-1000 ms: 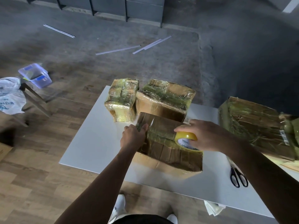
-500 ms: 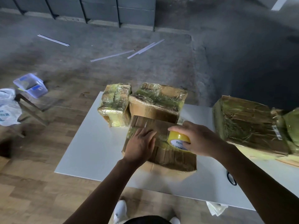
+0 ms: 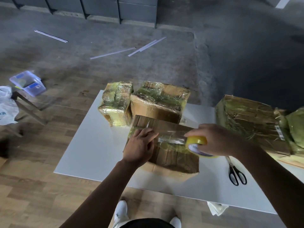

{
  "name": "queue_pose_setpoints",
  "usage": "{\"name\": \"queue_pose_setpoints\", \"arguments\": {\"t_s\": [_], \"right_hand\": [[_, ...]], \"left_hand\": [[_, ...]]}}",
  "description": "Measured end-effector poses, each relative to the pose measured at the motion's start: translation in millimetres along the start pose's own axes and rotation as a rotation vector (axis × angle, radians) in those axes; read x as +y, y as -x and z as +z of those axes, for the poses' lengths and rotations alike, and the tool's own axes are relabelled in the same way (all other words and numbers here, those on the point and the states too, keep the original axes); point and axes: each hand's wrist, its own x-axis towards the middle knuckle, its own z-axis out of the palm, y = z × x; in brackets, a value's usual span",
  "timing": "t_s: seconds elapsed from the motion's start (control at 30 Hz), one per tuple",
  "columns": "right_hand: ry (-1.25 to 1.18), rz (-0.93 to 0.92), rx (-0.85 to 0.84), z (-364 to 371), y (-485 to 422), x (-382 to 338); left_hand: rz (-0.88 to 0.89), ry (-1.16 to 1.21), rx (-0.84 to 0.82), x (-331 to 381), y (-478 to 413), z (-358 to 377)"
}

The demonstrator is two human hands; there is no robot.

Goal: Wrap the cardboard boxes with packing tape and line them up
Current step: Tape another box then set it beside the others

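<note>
The white desk (image 3: 92,145) fills the middle of the view. On its right end sits the largest wrapped box (image 3: 246,122), glossy all over with tape. Front and centre is the box in work (image 3: 172,158), lying flat near the desk's front edge. Bare brown card shows on its near side, so I judge the wrapping only part done. Behind it a wider wrapped box (image 3: 161,102) and a narrow wrapped box (image 3: 116,104) stand side by side, touching or very nearly.

The card looks stiff enough to take pressure on top, though it's creased at the corners. It's best steadied with a flat palm on the lid or lifted by opposite edges, since the taped faces will likely be slick.

The left hand (image 3: 139,147) lies with fingers flat on the left part of the top, pressing tape down. The right hand (image 3: 213,139) is curled round the yellow tape roll (image 3: 196,143) at the box's right edge. That roll is probably light and is easiest gripped by its rim. Between the hands runs a clear strip (image 3: 171,139), thin, sticky and quick to wrinkle, so it wants tension. The scissors (image 3: 236,171) lie on the desk just right of the box.
</note>
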Motion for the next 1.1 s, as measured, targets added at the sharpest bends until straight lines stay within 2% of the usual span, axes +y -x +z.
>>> {"name": "queue_pose_setpoints", "arguments": {"t_s": [0.17,0.37,0.47,0.53,0.6,0.7,0.87,1.1], "right_hand": [[0.098,0.064,-0.127,-2.5,-0.7,-1.7],[0.016,0.133,-0.209,-3.5,1.9,0.5],[0.029,0.081,-0.128,-2.9,9.5,2.4],[-0.063,0.061,-0.036,-0.8,19.1,5.9],[-0.168,0.045,0.035,3.4,28.2,5.3],[-0.176,0.016,0.11,10.3,33.8,1.3],[-0.166,0.006,0.122,11.1,32.3,3.0],[-0.154,0.035,0.097,8.5,30.9,2.2]], "left_hand": [[-0.016,-0.017,-0.038,-0.5,-0.6,0.7],[-0.032,0.006,-0.064,-0.9,-0.5,-0.7],[-0.02,-0.041,-0.101,1.0,-3.0,0.7],[-0.014,-0.075,-0.127,5.4,-9.2,-0.8],[0.08,-0.124,-0.125,13.5,-14.0,-0.3],[0.275,-0.087,-0.085,29.4,-4.4,9.5],[0.162,-0.009,-0.364,27.2,3.4,16.0],[0.202,-0.085,-0.473,12.3,-5.5,13.1]]}}
